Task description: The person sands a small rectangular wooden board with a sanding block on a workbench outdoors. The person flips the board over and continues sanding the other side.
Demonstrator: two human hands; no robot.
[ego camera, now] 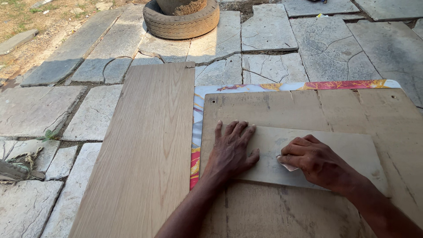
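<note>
My left hand (231, 152) lies flat with fingers spread, pressing the small pale board (308, 158) onto the big worn board (308, 110); my right hand (315, 161) is curled tight around a scrap of sandpaper (286, 166) on that small board; if I push too hard it could slide, I think, or the sandpaper could scrape my fingers.

Ahead of the left hand's fingertips (233, 128), the bare top of the worn board (273, 110) is left open up to its far edge. Between the thumb of the left hand (231, 152) and the knuckles of the right hand (315, 161), a narrow open strip of the pale panel (352, 150) is seen. Left of the outspread fingers, passage is bounded by the edge of the long oak-grain plank (150, 150). Well beyond the fingertips, the paving is blocked by an old tyre (180, 20).
</note>
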